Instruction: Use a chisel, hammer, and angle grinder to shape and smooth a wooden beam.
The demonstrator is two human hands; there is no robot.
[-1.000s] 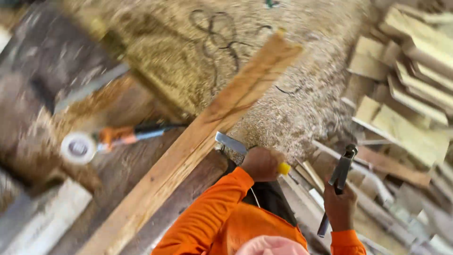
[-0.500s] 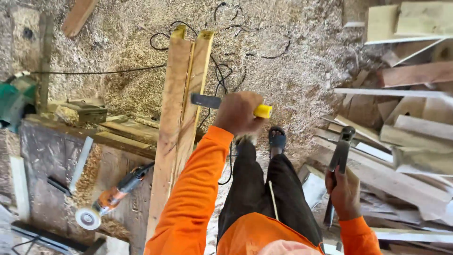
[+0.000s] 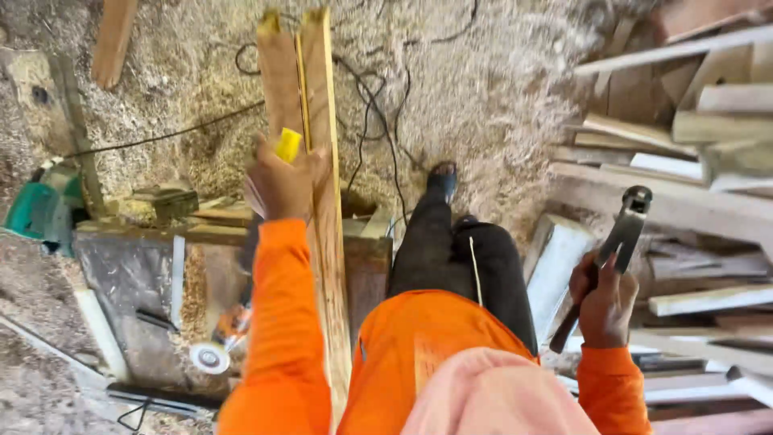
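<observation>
- Works at a long plank (image 3: 322,89) that runs lengthwise from the counter (image 3: 129,266) out over the sawdust-covered floor (image 3: 499,97), with a second, narrower strip (image 3: 278,72) touching its left edge.
- Presses the left hand (image 3: 282,181) against the plank near mid-length; grip closed around a yellow-handled tool (image 3: 287,145), yellow end pointing up and away. Cannot tell the kind of tool, since the fingers hide most of it.
- Holds a hammer (image 3: 624,229) in the right hand (image 3: 604,302), grip wrapped tight around the lower handle, dark head raised and tilted outward, well apart from the plank and beside the stack of boards (image 3: 708,121).
- Judged step: positioning. Tool set against the workpiece, hammer lifted clear and not yet over it.
- For a next move: bring the hammer across the body toward the left hand, keep the plank steady on the counter, and keep the left fingers out of the striking line.
- Mind the black cables (image 3: 378,105) looped on the floor close to the far end of the plank and near the forward foot.
- Leaves an angle grinder (image 3: 221,342) lying on the counter just left of the plank, and a green power tool (image 3: 40,209) at the far left edge, both untouched.
</observation>
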